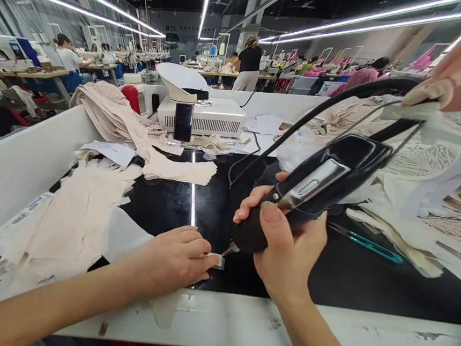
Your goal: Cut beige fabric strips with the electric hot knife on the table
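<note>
The left hand (174,257) is lying palm down, fingers lightly curled and pressing — the right hand (284,247), just beside it, is clenching tight, thumb on top.

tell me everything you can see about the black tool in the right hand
The black tool is glossy plastic with a silvery metal plate on top and a rounded nose ending in a small metal tip. The right hand grips its nose end, thumb on top. It tilts down leftward, tip at a white strip that the left hand holds on the black table top. A black cord arcs from its rear.
</note>
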Action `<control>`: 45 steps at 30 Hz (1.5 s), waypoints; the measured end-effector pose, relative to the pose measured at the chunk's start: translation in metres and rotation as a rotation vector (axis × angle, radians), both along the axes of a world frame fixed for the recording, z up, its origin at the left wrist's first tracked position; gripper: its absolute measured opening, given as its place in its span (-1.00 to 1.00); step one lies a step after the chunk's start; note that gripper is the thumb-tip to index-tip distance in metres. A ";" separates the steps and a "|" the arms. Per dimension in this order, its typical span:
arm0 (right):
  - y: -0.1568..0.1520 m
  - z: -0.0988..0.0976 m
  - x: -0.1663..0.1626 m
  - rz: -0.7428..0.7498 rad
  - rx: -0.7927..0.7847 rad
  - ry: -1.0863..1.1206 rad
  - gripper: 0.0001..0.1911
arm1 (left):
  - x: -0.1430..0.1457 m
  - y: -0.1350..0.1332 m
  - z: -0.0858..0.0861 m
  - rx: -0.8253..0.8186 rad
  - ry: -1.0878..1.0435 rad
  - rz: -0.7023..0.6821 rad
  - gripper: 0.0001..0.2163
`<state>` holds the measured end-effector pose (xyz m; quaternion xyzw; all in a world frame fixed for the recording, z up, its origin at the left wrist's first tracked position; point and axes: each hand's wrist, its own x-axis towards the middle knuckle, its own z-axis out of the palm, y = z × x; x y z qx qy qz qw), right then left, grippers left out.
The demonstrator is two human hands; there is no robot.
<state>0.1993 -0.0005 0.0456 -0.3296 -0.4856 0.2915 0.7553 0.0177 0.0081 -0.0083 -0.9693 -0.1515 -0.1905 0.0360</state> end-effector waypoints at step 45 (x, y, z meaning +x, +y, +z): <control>-0.011 -0.003 -0.003 0.021 -0.019 -0.004 -0.61 | -0.004 0.003 -0.007 0.012 -0.023 0.031 -0.78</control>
